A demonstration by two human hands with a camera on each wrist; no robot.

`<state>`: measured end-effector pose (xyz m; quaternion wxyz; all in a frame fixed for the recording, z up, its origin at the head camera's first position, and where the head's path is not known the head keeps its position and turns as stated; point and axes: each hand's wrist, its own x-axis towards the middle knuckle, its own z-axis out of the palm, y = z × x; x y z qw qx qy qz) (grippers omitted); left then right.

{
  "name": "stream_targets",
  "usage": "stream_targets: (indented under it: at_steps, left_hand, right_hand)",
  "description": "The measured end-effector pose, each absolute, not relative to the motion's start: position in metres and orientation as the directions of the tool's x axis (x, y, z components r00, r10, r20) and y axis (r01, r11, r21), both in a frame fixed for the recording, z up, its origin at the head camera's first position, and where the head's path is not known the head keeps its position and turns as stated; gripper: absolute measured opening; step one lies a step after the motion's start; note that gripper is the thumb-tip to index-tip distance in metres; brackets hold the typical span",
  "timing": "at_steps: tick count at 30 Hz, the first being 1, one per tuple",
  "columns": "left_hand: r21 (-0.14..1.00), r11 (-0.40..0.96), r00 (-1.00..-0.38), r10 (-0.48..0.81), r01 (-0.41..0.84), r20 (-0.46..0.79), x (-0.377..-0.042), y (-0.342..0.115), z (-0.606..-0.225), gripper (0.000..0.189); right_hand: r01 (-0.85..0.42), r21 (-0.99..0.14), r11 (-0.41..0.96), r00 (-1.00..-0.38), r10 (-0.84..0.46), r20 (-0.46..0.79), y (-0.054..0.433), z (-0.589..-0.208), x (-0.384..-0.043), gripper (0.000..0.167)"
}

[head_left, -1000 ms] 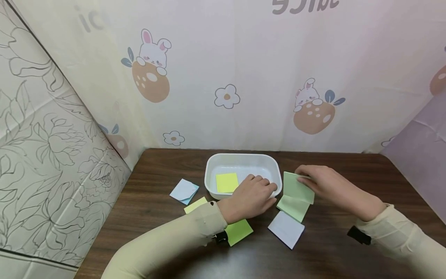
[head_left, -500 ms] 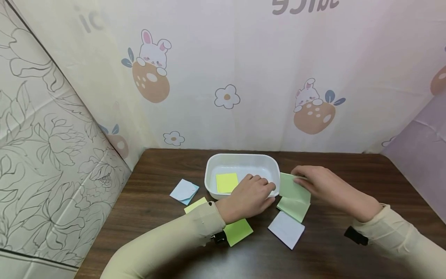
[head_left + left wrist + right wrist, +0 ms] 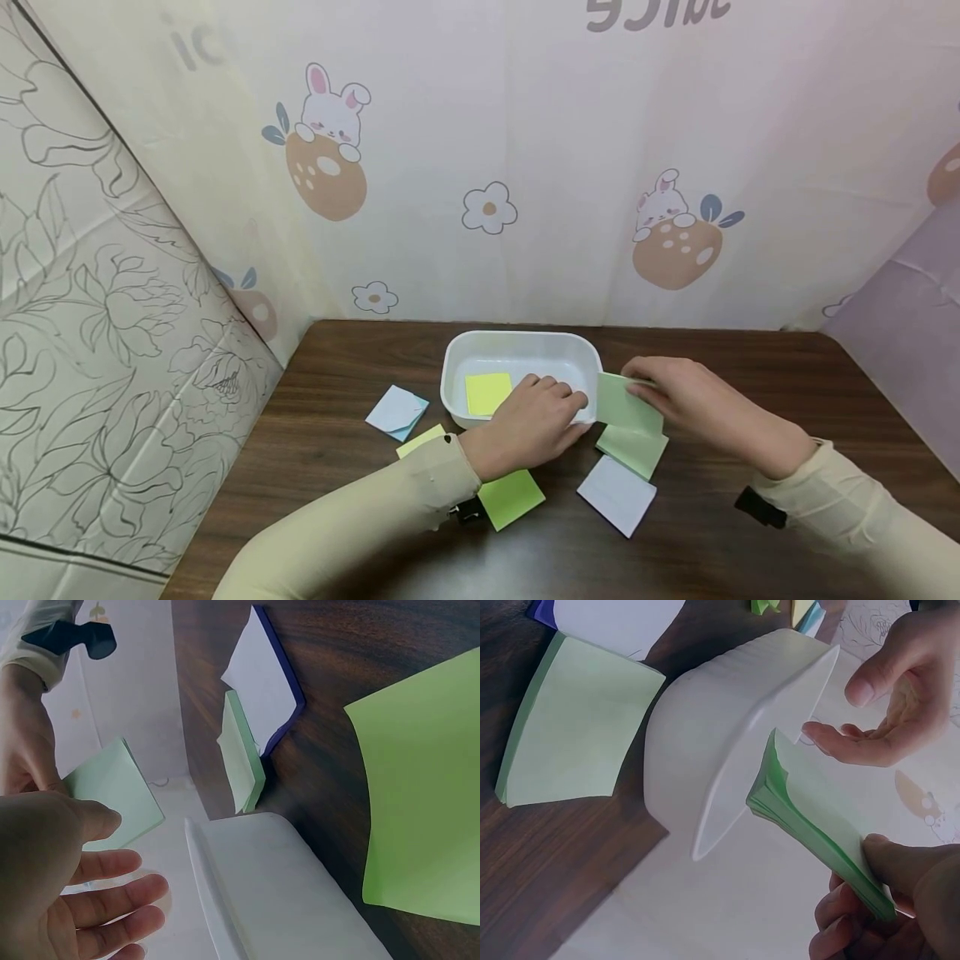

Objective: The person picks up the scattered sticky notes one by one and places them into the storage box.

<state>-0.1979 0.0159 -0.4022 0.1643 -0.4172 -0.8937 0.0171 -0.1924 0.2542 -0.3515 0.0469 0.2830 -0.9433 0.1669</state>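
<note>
In the head view my right hand (image 3: 678,392) pinches a pale green sticky note pad (image 3: 626,404) by its right side. The right wrist view has this pad (image 3: 825,825) between thumb and fingers, tilted, its layered edge showing. My left hand (image 3: 528,425) reaches over the near right rim of a white plastic tub (image 3: 525,335). Nothing is held in it; its fingers are loosely spread, close to the pad, in the right wrist view. A yellow sticky note pad (image 3: 487,392) lies inside the tub. Below the held pad, another pale green pad (image 3: 637,454) rests on the table.
A white-topped pad with a purple edge (image 3: 617,496) lies nearest the pale green one. A bright green pad (image 3: 513,500) and a pale yellow pad (image 3: 420,440) are partly behind my left arm. Further left sits a light blue pad (image 3: 397,410) on the brown table (image 3: 720,533).
My right hand has carried the pale green pad slightly left, to the tub's right rim. My left hand has shifted a little to the left.
</note>
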Motion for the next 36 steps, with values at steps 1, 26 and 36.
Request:
stream_targets:
  at_steps: [1,26,36]
  left_hand:
    - [-0.167,0.652,-0.6,0.751,0.739,0.277,-0.198,0.016,-0.402,0.025]
    - [-0.129,0.661,-0.618,0.741,0.739,0.262,-0.201,0.007,-0.403,0.023]
    - [-0.121,0.666,-0.624,0.737,0.736,0.26,-0.202,0.005,-0.406,0.023]
  right_hand:
    - [-0.55,-0.289,0.783,-0.835,-0.519,0.184,0.254,-0.352,-0.192,0.013]
    - [-0.553,-0.307,0.775,-0.833,-0.525,0.175,0.247,-0.353,-0.195,0.01]
    - [-0.574,-0.322,0.753,-0.819,-0.541,0.193,0.245,-0.354,-0.197,0.011]
